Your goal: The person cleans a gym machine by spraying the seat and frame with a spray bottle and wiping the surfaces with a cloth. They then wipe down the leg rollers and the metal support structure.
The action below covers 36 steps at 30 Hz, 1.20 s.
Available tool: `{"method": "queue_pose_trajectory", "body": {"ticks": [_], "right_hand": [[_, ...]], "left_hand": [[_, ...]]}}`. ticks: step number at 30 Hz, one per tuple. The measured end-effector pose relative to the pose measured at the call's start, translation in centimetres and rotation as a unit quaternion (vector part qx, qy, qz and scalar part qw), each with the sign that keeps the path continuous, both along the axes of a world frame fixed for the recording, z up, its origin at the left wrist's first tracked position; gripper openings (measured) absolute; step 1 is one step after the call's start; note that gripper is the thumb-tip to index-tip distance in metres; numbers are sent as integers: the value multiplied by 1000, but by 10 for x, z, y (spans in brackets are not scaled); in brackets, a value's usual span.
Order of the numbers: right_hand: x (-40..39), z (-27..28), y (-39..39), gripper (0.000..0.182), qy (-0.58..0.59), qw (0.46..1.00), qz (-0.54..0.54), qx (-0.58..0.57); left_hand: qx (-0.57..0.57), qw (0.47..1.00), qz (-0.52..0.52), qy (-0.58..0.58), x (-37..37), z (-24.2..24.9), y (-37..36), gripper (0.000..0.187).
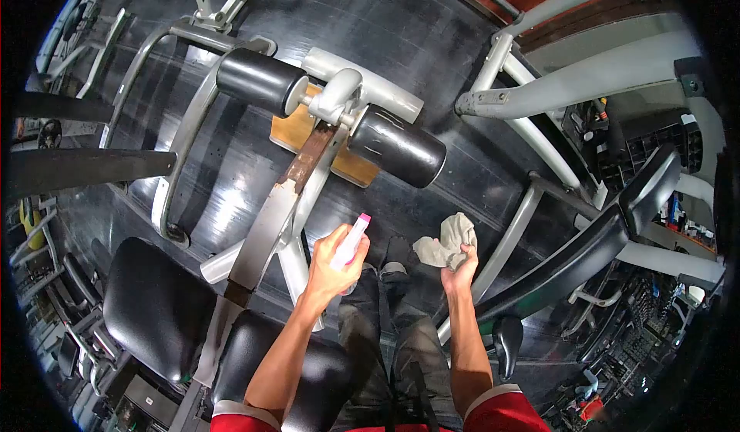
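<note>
My left hand (333, 266) is wrapped round a small white bottle (351, 243) with a pink top, which tilts up and to the right. In my right hand (461, 268) is a crumpled grey-beige cloth (451, 241), gripped at its right side and spreading out to the left. The two hands are apart, over the dark floor and my legs. Beyond my left hand, a grey machine beam (266, 224) with worn, brownish paint leads up to two black foam rollers (397, 145).
Black padded seats (158, 309) lie at the lower left, under my left forearm. A long black bench pad (559, 266) on a grey frame stands at the right. Grey machine tubes (570, 93) rise at the upper right; a curved metal frame (181, 135) is at the upper left.
</note>
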State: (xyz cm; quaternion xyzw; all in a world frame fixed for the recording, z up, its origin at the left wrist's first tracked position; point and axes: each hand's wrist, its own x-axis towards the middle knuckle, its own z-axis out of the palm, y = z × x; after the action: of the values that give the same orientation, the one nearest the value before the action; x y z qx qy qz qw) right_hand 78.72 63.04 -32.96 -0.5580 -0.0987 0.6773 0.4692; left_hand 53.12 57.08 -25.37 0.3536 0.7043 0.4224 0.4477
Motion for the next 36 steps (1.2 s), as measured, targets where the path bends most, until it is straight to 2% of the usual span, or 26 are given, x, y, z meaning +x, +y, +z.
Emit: {"method": "queue_pose_trajectory", "body": {"ticks": [1, 3, 5, 7, 9, 11, 12, 13, 15, 17, 20, 23, 25, 27, 29, 31, 33, 34, 36], "right_hand": [[-3, 1, 5, 53, 31, 999, -35, -14], [2, -6, 22, 50, 78, 997, -2, -1], [-16, 3, 51, 47, 22, 998, 33, 39], [-44, 14, 80, 46, -39, 990, 78, 113], [-81, 11, 106, 41, -187, 949, 144, 209], [-132, 17, 125, 43, -362, 816, 220, 393], [-157, 24, 131, 51, -375, 770, 266, 442], [-179, 10, 134, 59, -438, 691, 318, 480], [-212, -28, 129, 60, -498, 601, 409, 472], [-217, -43, 124, 60, -571, 490, 401, 522], [-196, -33, 120, 59, -562, 502, 410, 513], [-146, -33, 110, 64, -589, 490, 402, 501], [-109, -32, 104, 68, -625, 490, 389, 467], [-89, -24, 100, 68, -642, 547, 370, 390], [-80, -19, 106, 61, -615, 642, 345, 299], [-91, -18, 115, 63, -617, 646, 317, 318], [-119, -21, 117, 65, -584, 636, 347, 366], [-140, -20, 118, 69, -573, 603, 381, 404], [-189, -19, 114, 68, -532, 591, 419, 438]], "left_hand": [[10, 1000, 11, 0, 1, -1, 0, 8], [19, 1000, 22, -1, 2, -6, -1, 8], [4, 998, 48, -49, 1, -14, -5, 7], [39, 998, 45, -30, 1, -26, -8, 7], [74, 996, 37, -13, 3, -31, -11, 6], [68, 997, 34, -17, 4, -32, -11, 5], [62, 998, 27, -13, 3, -32, -12, 4], [62, 998, 22, -11, 1, -32, -12, 4], [52, 998, 24, -18, 0, -33, -13, 5], [47, 998, 26, -24, -2, -34, -12, 5], [43, 998, 42, -21, -3, -31, -13, 5], [56, 997, 59, -21, -1, -31, -10, 5], [18, 995, 80, -52, 0, -25, -9, 9], [8, 996, 72, -50, 0, -23, -8, 9], [-4, 995, 74, -72, 4, -24, -10, 9], [-2, 996, 61, -57, 7, -23, -10, 8], [-6, 997, 51, -62, 9, -22, -9, 8], [-2, 997, 52, -58, 9, -22, -9, 8], [11, 997, 47, -56, 10, -28, -11, 7]]}}
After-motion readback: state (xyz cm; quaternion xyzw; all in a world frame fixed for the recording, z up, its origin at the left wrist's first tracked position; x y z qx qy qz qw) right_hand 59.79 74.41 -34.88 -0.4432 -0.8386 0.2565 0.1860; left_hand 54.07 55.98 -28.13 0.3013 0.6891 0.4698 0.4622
